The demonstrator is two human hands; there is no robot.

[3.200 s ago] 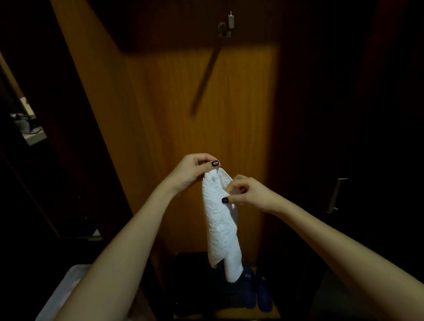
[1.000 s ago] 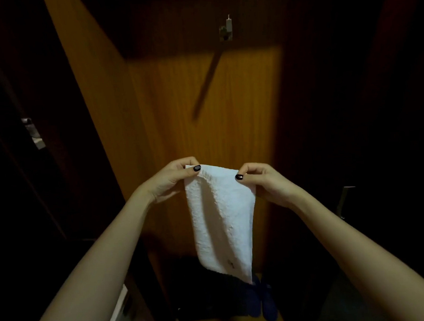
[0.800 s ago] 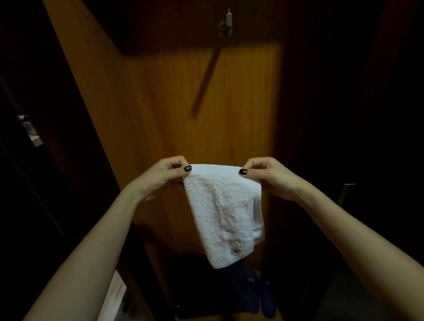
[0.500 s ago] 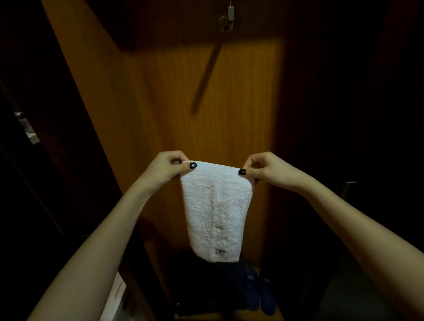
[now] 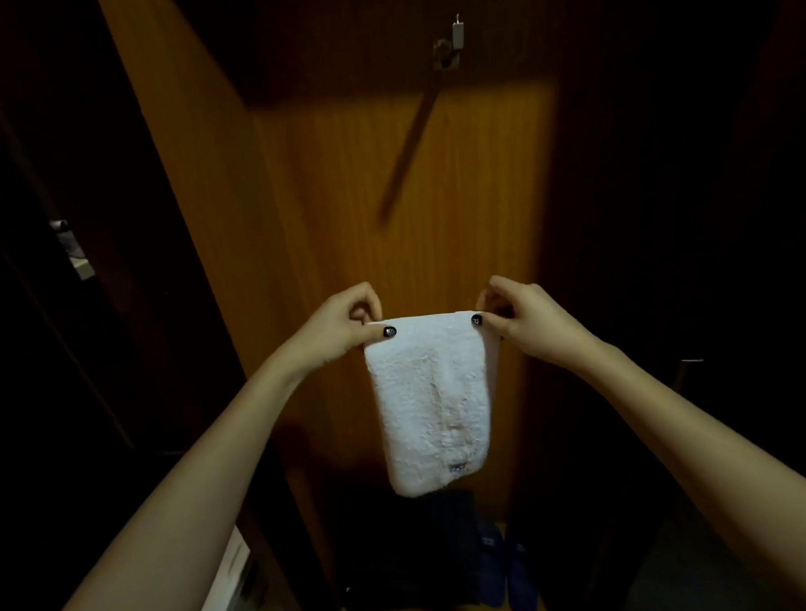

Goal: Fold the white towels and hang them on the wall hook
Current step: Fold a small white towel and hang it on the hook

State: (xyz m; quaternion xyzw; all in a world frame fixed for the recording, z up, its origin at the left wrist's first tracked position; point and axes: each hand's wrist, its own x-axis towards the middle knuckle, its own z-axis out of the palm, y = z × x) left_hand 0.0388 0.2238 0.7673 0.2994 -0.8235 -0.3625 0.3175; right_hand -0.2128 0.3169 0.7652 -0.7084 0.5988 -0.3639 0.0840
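In the head view, our left hand (image 5: 341, 327) and right hand (image 5: 528, 319) each pinched a top corner of the white towel (image 5: 432, 406) between thumb and curled fingers. The two hands were level and apart, with the top edge drawn taut between them. The towel hung free in front of the wooden panel (image 5: 348, 191) and touched nothing else. Its rounded lower fold faced us, with a small embroidered mark (image 5: 458, 467) near the bottom.

Three seconds earlier it had been a narrow, bunched strip, with our hands close together. A second ago we had spread it out long. Since then its lower part had come up behind, so it now hung shorter, doubled and squared. We judged the fold done or nearly so, though a sliver of the rear layer showed past the right edge.

The wall hook (image 5: 450, 46) stood bare, high above the towel and well apart from it, so the hanging remained to be done. Below, blue slippers (image 5: 503, 566) sat on the floor, and a white container (image 5: 224, 590) showed at the lower left.
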